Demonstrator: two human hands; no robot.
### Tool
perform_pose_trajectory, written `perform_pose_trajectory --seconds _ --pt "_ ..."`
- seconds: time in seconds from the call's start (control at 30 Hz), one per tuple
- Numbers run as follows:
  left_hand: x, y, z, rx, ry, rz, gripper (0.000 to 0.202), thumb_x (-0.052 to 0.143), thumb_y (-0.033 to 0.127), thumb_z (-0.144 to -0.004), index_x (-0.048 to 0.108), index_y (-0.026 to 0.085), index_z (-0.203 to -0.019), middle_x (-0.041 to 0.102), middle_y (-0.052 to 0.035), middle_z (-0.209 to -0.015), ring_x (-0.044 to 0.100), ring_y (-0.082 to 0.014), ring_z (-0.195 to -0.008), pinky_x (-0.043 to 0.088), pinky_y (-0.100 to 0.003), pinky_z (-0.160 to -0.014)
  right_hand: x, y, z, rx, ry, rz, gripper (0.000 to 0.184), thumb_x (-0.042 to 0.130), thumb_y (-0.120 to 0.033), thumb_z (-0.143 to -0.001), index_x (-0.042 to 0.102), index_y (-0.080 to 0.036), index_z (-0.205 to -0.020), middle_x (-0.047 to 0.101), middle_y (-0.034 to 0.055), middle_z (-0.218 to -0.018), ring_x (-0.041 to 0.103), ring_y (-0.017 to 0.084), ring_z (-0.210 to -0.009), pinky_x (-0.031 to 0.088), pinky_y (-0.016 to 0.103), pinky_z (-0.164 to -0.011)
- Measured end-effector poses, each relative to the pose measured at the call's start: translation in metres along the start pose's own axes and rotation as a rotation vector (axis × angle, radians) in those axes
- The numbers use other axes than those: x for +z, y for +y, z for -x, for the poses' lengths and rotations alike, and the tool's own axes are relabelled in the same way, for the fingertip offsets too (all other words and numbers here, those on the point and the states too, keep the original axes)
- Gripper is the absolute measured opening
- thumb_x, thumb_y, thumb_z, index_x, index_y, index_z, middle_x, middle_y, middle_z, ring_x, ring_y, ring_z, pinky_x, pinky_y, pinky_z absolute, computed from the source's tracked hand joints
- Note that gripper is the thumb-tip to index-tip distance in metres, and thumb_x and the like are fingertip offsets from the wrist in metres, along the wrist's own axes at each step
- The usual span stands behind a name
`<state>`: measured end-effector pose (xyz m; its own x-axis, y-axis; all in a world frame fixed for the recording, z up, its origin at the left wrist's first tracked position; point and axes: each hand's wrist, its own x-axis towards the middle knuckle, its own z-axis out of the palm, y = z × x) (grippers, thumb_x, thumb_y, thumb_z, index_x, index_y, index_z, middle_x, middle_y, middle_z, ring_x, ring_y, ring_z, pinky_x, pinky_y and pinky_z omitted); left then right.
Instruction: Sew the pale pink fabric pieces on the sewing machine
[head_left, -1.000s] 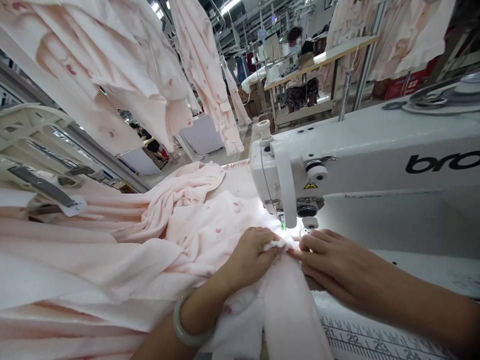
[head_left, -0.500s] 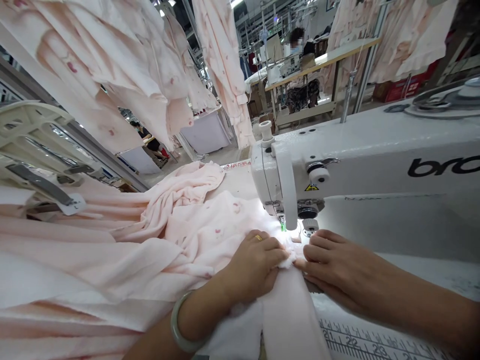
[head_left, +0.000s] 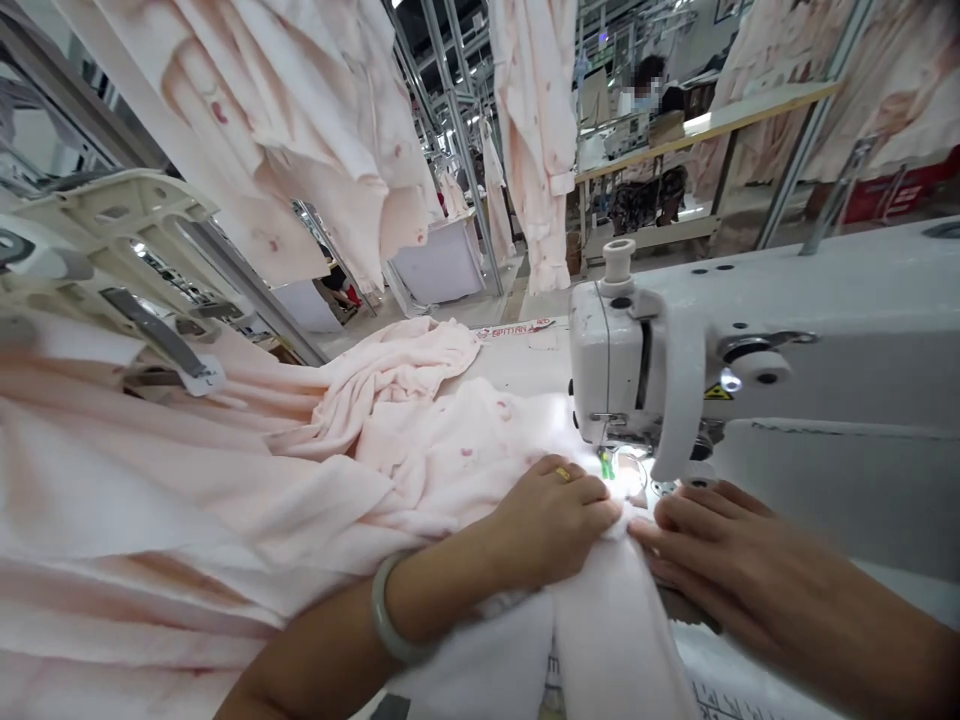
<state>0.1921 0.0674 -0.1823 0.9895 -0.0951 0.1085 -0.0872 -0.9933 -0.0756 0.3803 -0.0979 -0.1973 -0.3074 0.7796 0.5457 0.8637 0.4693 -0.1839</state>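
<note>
My left hand (head_left: 551,520), with a ring and a pale green bangle on the wrist, is closed on a fold of pale pink fleece fabric (head_left: 420,460) just in front of the sewing machine's needle (head_left: 606,462). My right hand (head_left: 720,555) lies on the same fabric's edge to the right of the needle, fingers together and pressing it down beside the left hand's fingertips. The fabric runs from under the white sewing machine (head_left: 750,340) toward me and piles up to the left.
Pink garments (head_left: 315,130) hang overhead at left and centre. A white plastic frame (head_left: 112,250) stands at far left. Another person (head_left: 645,100) sits at a distant sewing table (head_left: 720,115). Metal rack posts (head_left: 457,130) stand behind.
My view has swung left, so the machine head now sits further right. Both hands have stayed at the needle, the left hand's fingers curling further over the fabric fold.
</note>
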Motion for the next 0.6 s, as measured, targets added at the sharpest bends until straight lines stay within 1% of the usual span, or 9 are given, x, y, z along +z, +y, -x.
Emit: perform_pose_trajectory --seconds 0.07,0.13,0.2,0.27,0.33,0.43,0.53,0.6 --pt "0.0 -0.008 -0.005 0.009 0.008 -0.026 0.022 0.054 0.014 -0.103 0.073 0.017 -0.113 0.076 -0.0059 -0.105 0.067 -0.0212 -0.1 0.047 -0.037 -0.105 0.001 0.001 0.002 0.038 0.011 0.012 0.022 0.046 -0.03 -0.116 0.068 -0.026 -0.116 0.066 -0.0002 -0.089 0.063 0.018 -0.078 0.05 0.035 -0.075" --pt "-0.002 -0.013 -0.007 0.028 0.015 -0.041 0.022 0.054 0.015 -0.103 0.074 0.017 -0.112 0.075 -0.0059 -0.098 0.067 -0.0213 -0.099 0.046 -0.036 -0.107 0.002 0.002 0.004 0.06 0.01 0.009 0.022 0.047 -0.033 -0.116 0.068 -0.026 -0.12 0.067 -0.0001 -0.092 0.064 0.018 -0.08 0.05 0.036 -0.077" --pt "-0.003 -0.015 -0.007 0.043 0.027 -0.048 0.022 0.053 0.014 -0.103 0.074 0.016 -0.112 0.074 -0.0061 -0.097 0.067 -0.0211 -0.099 0.046 -0.035 -0.108 0.002 0.002 0.004 0.078 -0.016 -0.013 0.023 0.048 -0.035 -0.116 0.069 -0.025 -0.116 0.067 0.0007 -0.093 0.064 0.019 -0.082 0.05 0.037 -0.079" --pt "-0.005 -0.012 -0.006 0.048 0.034 -0.057 0.023 0.052 0.013 -0.103 0.073 0.015 -0.11 0.075 -0.007 -0.102 0.067 -0.0211 -0.102 0.046 -0.035 -0.107 0.001 0.002 0.004 0.091 -0.045 -0.046 0.025 0.047 -0.035 -0.116 0.07 -0.025 -0.11 0.065 0.001 -0.09 0.063 0.019 -0.08 0.05 0.038 -0.08" --pt "-0.007 -0.007 -0.006 0.028 0.023 -0.063 0.022 0.052 0.014 -0.104 0.073 0.015 -0.107 0.076 -0.0076 -0.11 0.067 -0.0217 -0.104 0.047 -0.036 -0.103 0.0 0.001 0.004 0.089 -0.056 -0.065 0.027 0.046 -0.032 -0.116 0.07 -0.025 -0.107 0.064 0.0012 -0.089 0.062 0.019 -0.078 0.049 0.039 -0.082" --pt "-0.011 0.004 -0.008 -0.08 -0.019 -0.006 0.015 0.058 0.014 -0.1 0.073 0.017 -0.102 0.076 -0.0068 -0.113 0.068 -0.0224 -0.103 0.048 -0.038 -0.095 -0.001 0.0 0.004 0.072 -0.058 -0.049 0.027 0.045 -0.029 -0.116 0.07 -0.024 -0.107 0.065 0.0023 -0.091 0.063 0.02 -0.081 0.049 0.041 -0.084" --pt "-0.012 0.014 -0.012 -0.251 -0.008 0.123 0.012 0.063 0.014 -0.096 0.074 0.019 -0.099 0.077 -0.0047 -0.108 0.068 -0.0222 -0.102 0.049 -0.039 -0.096 0.0 -0.001 0.005 0.073 -0.074 -0.053 0.026 0.045 -0.029 -0.115 0.071 -0.024 -0.112 0.067 0.0032 -0.095 0.064 0.021 -0.086 0.049 0.043 -0.089" --pt "-0.012 0.02 -0.013 -0.306 -0.001 0.161 0.013 0.063 0.014 -0.096 0.074 0.019 -0.1 0.078 -0.0042 -0.107 0.069 -0.0223 -0.102 0.05 -0.041 -0.099 0.0 -0.001 0.006 0.079 -0.08 -0.07 0.025 0.046 -0.027 -0.115 0.07 -0.026 -0.116 0.067 0.0027 -0.097 0.064 0.021 -0.089 0.048 0.044 -0.094"
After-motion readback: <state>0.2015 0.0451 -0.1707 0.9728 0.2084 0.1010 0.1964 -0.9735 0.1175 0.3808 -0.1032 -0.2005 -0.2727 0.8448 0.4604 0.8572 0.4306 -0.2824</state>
